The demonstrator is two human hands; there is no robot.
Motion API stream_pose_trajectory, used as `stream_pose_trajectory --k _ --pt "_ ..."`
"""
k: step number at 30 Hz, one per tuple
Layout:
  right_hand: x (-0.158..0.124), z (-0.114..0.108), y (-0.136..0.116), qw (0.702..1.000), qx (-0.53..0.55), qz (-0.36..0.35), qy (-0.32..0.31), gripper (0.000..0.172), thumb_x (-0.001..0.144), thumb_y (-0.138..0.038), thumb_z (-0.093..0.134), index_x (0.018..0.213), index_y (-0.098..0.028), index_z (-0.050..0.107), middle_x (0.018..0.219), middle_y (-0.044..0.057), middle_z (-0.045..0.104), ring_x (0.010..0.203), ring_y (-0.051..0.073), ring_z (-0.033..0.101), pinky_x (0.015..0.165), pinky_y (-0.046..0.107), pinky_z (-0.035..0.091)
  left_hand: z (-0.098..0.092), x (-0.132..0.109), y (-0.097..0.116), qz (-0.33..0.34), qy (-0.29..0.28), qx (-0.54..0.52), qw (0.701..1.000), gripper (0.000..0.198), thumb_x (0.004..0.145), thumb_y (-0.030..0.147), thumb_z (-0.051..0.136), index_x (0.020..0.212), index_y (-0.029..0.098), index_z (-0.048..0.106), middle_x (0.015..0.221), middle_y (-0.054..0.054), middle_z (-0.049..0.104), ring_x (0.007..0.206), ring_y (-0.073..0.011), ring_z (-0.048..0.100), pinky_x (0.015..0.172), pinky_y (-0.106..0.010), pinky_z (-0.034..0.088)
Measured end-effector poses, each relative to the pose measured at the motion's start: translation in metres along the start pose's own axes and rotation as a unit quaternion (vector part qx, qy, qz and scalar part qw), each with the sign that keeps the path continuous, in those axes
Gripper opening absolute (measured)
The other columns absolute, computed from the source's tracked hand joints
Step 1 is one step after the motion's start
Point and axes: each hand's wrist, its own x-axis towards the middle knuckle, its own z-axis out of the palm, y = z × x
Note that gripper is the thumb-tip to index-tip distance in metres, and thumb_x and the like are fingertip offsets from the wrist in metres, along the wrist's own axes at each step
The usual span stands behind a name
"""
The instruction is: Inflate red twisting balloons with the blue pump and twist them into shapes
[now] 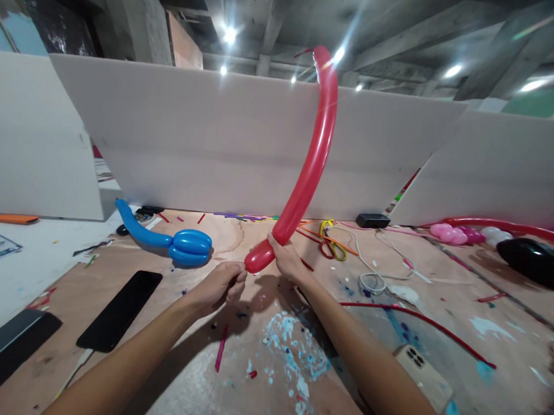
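A long inflated red modelling balloon (317, 141) rises in a curve from my hands, its thin uninflated tip up above the white board. My left hand (224, 286) is closed on its near end, where the knot would be; the fingers hide it. Around the balloon a little further up, my right hand (285, 259) pinches it at a narrowed place, so a short bubble (259, 257) stands between the two hands. To the left on the table lies a twisted blue balloon (191, 248) with a bundle of short bubbles and a long tail.
White boards (225, 140) stand along the back. On the wooden table (189, 378) lie a black phone (120, 310) on a cable, a pale phone (424, 373), a limp red balloon (425, 318), loose cords and balloon scraps. A shiny black object (539, 262) is at right.
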Motion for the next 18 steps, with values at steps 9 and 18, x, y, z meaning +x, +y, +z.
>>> stream_pose_trajectory --k 9,18 --pt "-0.009 -0.007 0.003 0.987 -0.060 -0.021 -0.151 0.035 0.085 -0.032 0.050 0.056 -0.016 0.062 0.055 0.001 0.061 0.054 0.012 0.052 0.058 0.024 0.041 0.013 -0.017 0.024 0.186 0.078 0.503 0.841 0.022 0.083 0.022 0.050 0.101 0.022 0.064 0.075 -0.003 0.061 0.062 -0.0165 0.051 0.061 -0.025 0.032" --pt "-0.016 0.007 0.025 0.979 -0.112 -0.039 -0.164 0.027 0.088 -0.032 0.060 0.069 -0.014 0.057 0.060 -0.005 0.053 0.051 0.006 0.047 0.054 0.021 0.044 0.028 0.012 0.013 0.170 0.017 0.552 0.816 0.071 0.074 0.018 0.057 0.142 0.020 0.034 0.064 -0.002 0.055 0.058 -0.0206 0.054 0.056 -0.025 0.033"
